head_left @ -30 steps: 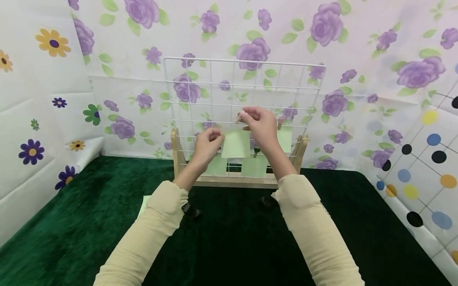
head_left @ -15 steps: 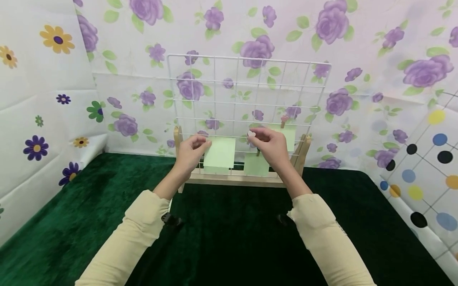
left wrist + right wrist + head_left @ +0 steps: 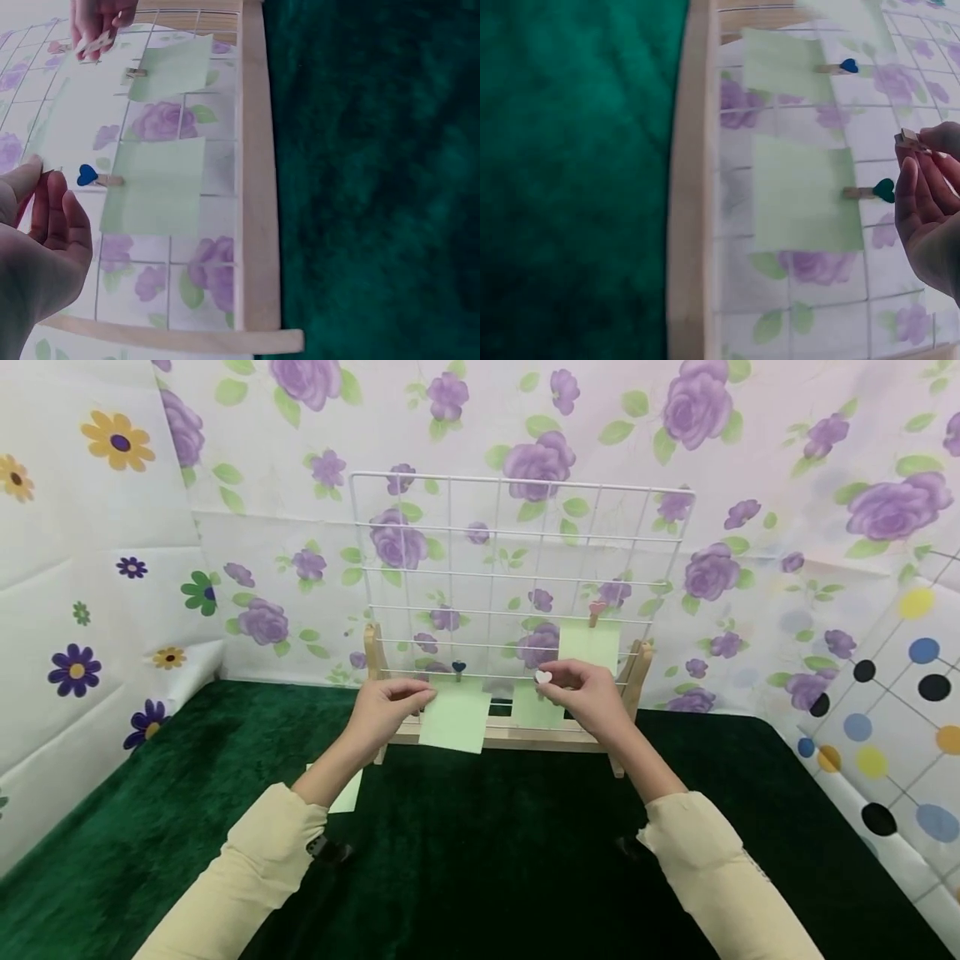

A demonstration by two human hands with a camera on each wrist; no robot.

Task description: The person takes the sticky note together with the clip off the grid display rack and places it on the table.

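My left hand pinches the left edge of a pale green paper sheet in front of the white wire grid. My right hand holds a small wooden clothespin with a white heart, to the right of that sheet and apart from it. In the right wrist view its wooden end sticks out between thumb and fingers. Clipped to the grid's lower part are two sheets, one under a blue-heart clothespin, the other under a green-heart clothespin. A pink-heart clothespin holds another sheet higher up.
The grid stands in a wooden base with a post on each side. Another green sheet lies on the dark green cloth, partly behind my left forearm. Flowered sheeting rises behind the grid.
Both hands have come down, the left one also leftward with its paper sheet, the right one with the white-heart clothespin. The blue-heart clothespin and the sheet on the cloth now show more fully.
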